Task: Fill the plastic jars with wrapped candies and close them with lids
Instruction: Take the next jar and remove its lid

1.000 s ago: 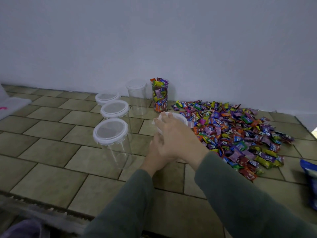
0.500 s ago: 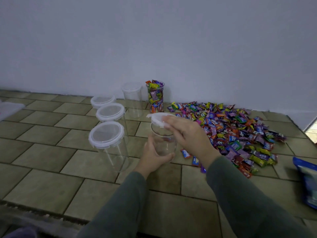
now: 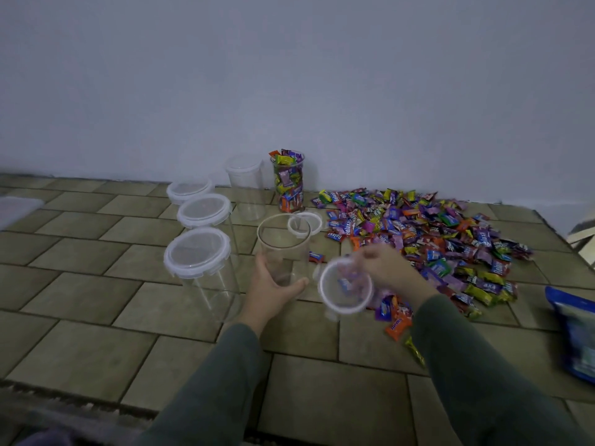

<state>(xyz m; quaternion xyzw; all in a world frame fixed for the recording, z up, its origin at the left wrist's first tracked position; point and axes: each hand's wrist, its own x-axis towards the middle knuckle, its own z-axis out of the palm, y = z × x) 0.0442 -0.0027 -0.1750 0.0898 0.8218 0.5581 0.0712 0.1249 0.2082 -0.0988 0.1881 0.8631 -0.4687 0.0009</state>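
Observation:
My left hand [image 3: 272,291] grips the base of an empty, uncovered clear plastic jar [image 3: 283,244] standing on the tiled floor. My right hand [image 3: 383,267] holds that jar's clear lid [image 3: 345,288] off to the jar's right, tilted, just above the floor. A big heap of colourful wrapped candies [image 3: 415,233] spreads to the right. By the wall stands an uncovered jar full of candies [image 3: 288,181], and a second loose lid [image 3: 305,224] lies in front of it.
Three empty lidded jars [image 3: 198,255] stand in a row on the left, and another lidded empty jar [image 3: 246,186] stands by the wall. A blue packet [image 3: 576,333] lies at the right edge. A rug edge [image 3: 64,410] runs along the bottom left.
My right hand lifted the lid off the jar and carried it down to the right. My left hand kept its hold on the jar, which now stands uncovered.

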